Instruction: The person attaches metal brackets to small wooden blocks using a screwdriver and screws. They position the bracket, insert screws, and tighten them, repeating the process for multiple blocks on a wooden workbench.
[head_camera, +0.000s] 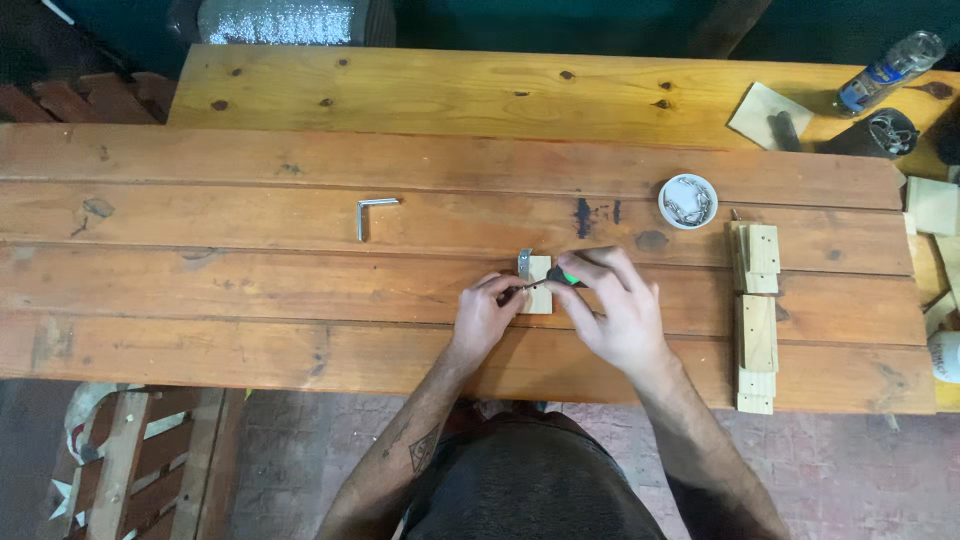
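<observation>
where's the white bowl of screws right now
In the head view the white bowl of screws sits on the wooden table, up and right of the right hand, beside the stacked wood blocks.

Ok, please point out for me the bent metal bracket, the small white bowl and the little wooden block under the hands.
Bent metal bracket (366, 212), head view, on its corner bend.
Small white bowl (688, 201), head view, on the contents at its centre.
Little wooden block (540, 275), head view, on its bare top face between the hands.
</observation>
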